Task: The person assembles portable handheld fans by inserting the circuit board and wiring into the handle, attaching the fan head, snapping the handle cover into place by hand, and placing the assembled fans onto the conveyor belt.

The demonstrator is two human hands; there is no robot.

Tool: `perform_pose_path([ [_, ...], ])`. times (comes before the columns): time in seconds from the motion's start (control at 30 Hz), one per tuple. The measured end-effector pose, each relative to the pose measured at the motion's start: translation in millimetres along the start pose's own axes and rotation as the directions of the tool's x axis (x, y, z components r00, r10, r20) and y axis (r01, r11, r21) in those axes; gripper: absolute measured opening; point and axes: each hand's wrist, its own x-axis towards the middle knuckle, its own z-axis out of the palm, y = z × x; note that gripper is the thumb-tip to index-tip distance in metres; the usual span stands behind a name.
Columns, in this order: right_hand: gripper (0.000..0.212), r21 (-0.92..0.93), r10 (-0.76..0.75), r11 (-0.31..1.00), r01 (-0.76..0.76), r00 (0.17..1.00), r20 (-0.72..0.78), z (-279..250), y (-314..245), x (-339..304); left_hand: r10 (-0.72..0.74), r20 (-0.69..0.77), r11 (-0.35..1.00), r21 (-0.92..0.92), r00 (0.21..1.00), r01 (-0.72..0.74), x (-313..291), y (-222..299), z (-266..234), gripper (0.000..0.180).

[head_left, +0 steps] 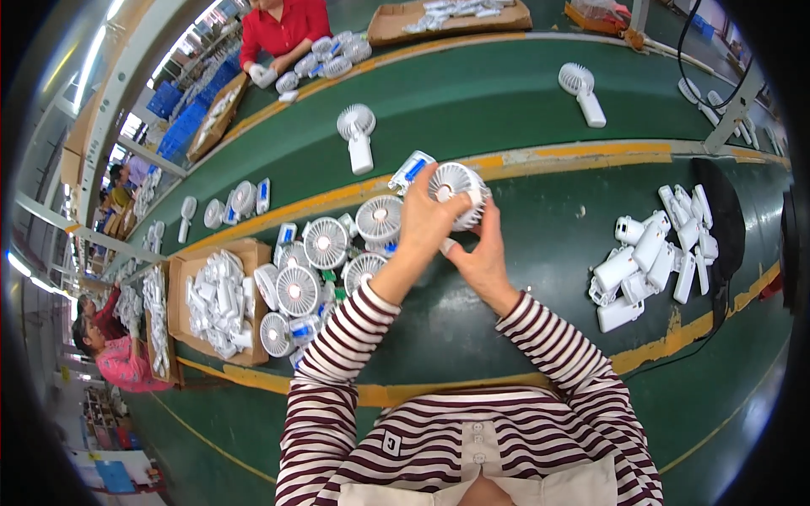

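Both my hands are raised over the green bench around a white round fan head (456, 187) with a ribbed cage. My left hand (424, 215) grips it from the left, thumb across its side. My right hand (485, 257) has its fingers against the lower right edge, the thumb apart. Beside my left fingers is a white handle part with a blue battery (411, 171), which seems joined to the fan head. Left of my left forearm lies a cluster of fan heads (326, 243), some with blue batteries and green circuit boards.
White handle shells (645, 253) are piled at the right. A cardboard box (255, 337) of white parts stands left. Handheld fans (360, 152) lie on the green belt (472, 101) beyond the yellow-edged rail. A co-worker in red (287, 34) works across it.
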Motion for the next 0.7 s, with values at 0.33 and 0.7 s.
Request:
perform_pose_path([
  [0.33,0.072,0.423,0.402,0.845,-0.327,0.910,-0.100,-94.4,-24.8,-84.4,-0.067,0.369,0.964,-0.216,0.927,0.155,-131.5,-16.8,56.2,0.076],
  [0.7,0.048,0.502,0.330,0.852,-0.145,0.895,-0.302,-144.1,-49.2,-36.9,0.341,0.701,0.771,0.173,0.627,-0.613,-75.1,-17.9,35.9,0.064],
])
